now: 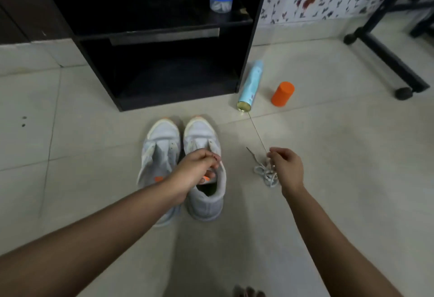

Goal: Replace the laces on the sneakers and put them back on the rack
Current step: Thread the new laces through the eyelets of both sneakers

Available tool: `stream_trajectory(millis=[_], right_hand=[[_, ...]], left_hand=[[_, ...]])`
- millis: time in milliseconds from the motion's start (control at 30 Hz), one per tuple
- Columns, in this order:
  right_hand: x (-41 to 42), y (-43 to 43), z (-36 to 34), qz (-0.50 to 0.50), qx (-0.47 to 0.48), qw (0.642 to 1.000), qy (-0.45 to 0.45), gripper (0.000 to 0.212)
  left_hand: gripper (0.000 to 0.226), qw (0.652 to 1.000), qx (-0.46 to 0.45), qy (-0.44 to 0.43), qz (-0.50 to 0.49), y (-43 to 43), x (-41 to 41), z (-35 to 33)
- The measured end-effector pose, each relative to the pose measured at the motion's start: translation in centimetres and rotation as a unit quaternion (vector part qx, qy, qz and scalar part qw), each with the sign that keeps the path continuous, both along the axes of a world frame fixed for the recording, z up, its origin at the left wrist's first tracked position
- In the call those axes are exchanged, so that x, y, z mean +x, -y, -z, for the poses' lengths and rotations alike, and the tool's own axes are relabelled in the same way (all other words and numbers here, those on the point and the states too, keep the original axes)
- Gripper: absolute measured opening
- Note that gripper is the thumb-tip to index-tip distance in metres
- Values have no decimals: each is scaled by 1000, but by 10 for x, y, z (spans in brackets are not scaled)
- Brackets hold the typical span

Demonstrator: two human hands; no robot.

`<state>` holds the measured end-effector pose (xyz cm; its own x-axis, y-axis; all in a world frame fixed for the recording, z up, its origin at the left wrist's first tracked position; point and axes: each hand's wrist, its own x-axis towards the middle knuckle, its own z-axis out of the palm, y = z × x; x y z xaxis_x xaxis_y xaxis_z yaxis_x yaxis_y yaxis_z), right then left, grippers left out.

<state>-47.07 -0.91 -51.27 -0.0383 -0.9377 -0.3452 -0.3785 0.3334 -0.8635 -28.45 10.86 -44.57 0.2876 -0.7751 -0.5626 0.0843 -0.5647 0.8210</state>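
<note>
On tiled floor, left fingers grip 1 sneaker, right fingers pinch lace.

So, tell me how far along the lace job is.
Done: both sneakers stand on the floor and look unlaced. In hand: the left hand grips the upper of the sneaker nearer the laces, and the right hand pinches a strand from the tangled laces on the floor. Left: thread both shoes, then set them in the black rack.
</note>
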Motion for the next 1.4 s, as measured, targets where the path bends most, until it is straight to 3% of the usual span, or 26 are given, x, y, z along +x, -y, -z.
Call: stream_trajectory(millis=[100, 200, 300, 400, 500, 600, 700, 767, 800, 833, 900, 933, 1000, 1067, 1133, 1200, 1267, 1333, 1400], right_hand=[[-26, -7, 28, -25, -166, 972, -164, 20], [-31, -9, 46, -171, -326, 879, -304, 17], [-33, -17, 61, -213, -318, 827, -411, 35], [-44, -14, 73, -194, -269, 832, -445, 32], [-50, -6, 60, -123, -246, 903, -330, 8], [-41, -4, 23, 9, -221, 972, -79, 8], [-25, -2, -23, -25, -136, 985, 107, 12], [-17, -3, -51, -91, -48, 967, 234, 15], [-14, -2, -59, -111, -27, 962, 250, 17], [-12, -1, -64, -129, -29, 968, 211, 18], [-8, 0, -71, -185, -85, 978, 41, 17], [-6, -2, -72, -215, -88, 972, 20, 16], [3, -8, -83, -265, -61, 954, 126, 15], [10, -14, -97, -285, -74, 928, 228, 14], [14, -10, -98, -254, -115, 934, 226, 11], [20, -5, -84, -259, -88, 943, 190, 21], [30, -14, -65, -302, 7, 932, 200, 43], [38, -30, -54, -349, 53, 919, 173, 47], [40, -39, -43, -374, 47, 912, 160, 47]], left_hand=[[20, 999, -6, 32, 28, -4, -8, 12], [25, 998, -27, 40, 38, -7, -17, 22], [26, 997, -43, 42, 50, -9, -23, 27], [24, 995, -65, 47, 59, -9, -25, 33], [22, 991, -92, 70, 63, -9, -25, 35], [23, 986, -119, 103, 59, -6, -26, 37], [21, 975, -156, 148, 57, -1, -28, 35], [22, 970, -183, 152, 50, 5, -29, 30], [24, 968, -196, 148, 48, 9, -29, 26], [27, 965, -210, 149, 47, 12, -28, 23], [36, 954, -242, 165, 57, 18, -25, 18], [40, 951, -252, 164, 74, 20, -25, 16], [44, 948, -255, 136, 133, 24, -26, 11], [27, 949, -247, 84, 176, 25, -28, 8], [18, 955, -235, 66, 170, 23, -29, 4], [28, 968, -223, 25, 112, 20, -29, 0], [31, 975, -216, -62, -1, 20, -27, -8], [29, 953, -208, -186, -114, 25, -19, -19], [29, 953, -208, -168, -145, 28, -1, -23]])
